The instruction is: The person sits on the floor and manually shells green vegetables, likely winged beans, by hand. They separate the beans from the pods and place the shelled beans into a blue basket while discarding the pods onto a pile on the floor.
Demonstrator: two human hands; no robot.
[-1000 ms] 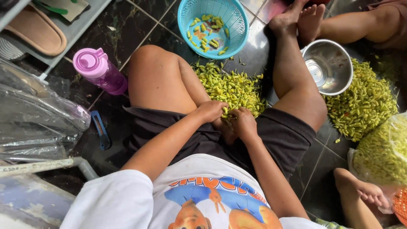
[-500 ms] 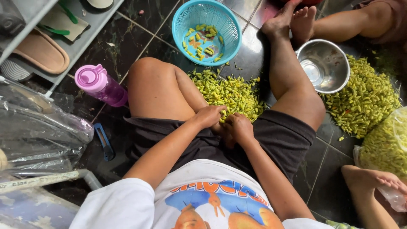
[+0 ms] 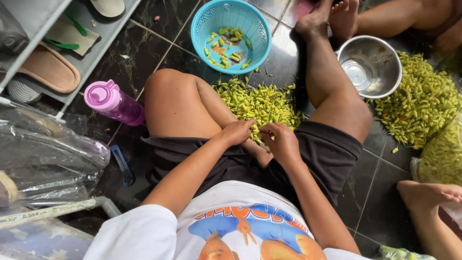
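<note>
I sit on a dark tiled floor with a heap of small yellow-green chillies (image 3: 260, 103) between my legs. My left hand (image 3: 239, 131) and my right hand (image 3: 280, 139) meet at the near edge of the heap, fingers curled together around a small chilli; the chilli itself is mostly hidden by the fingers. A turquoise plastic basket (image 3: 202, 21) with several chillies in it stands beyond the heap.
A steel bowl (image 3: 369, 67) sits at the right beside a larger chilli pile (image 3: 421, 103). A pink bottle (image 3: 113, 102) lies by my left knee, a blue cutter (image 3: 121, 165) near it. Another person's feet (image 3: 344, 17) and hand (image 3: 445, 192) are at the right. A shoe rack (image 3: 53, 62) stands at the left.
The view has shifted slightly, so the basket and bowl sit higher in the frame. My hands stay together at the heap's near edge.
</note>
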